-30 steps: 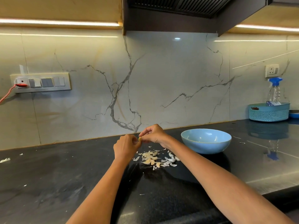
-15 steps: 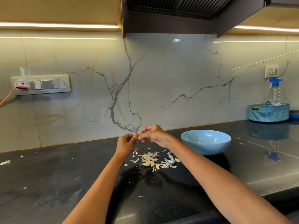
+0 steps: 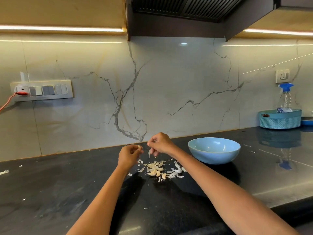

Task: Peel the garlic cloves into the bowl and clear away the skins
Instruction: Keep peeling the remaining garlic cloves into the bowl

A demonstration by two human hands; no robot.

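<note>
My left hand (image 3: 128, 154) pinches a pale garlic clove (image 3: 139, 147) between thumb and fingertips, above the black counter (image 3: 50, 192). My right hand (image 3: 160, 143) is just to its right, fingers curled, and a thin strip of garlic skin (image 3: 149, 152) hangs from its fingertips. Below both hands lies a pile of cloves and loose skins (image 3: 159, 169). A light blue bowl (image 3: 214, 150) stands to the right of the pile; its inside is hidden from this angle.
Small skin scraps (image 3: 4, 172) lie scattered on the counter at left and near the bowl. A teal basket (image 3: 280, 118) with a spray bottle (image 3: 286, 97) stands at the back right. A switch panel (image 3: 42, 90) with a red plug is on the marble wall.
My hands have drawn apart. The right hand has pulled a strip of skin off the clove, which stays in the left hand.
</note>
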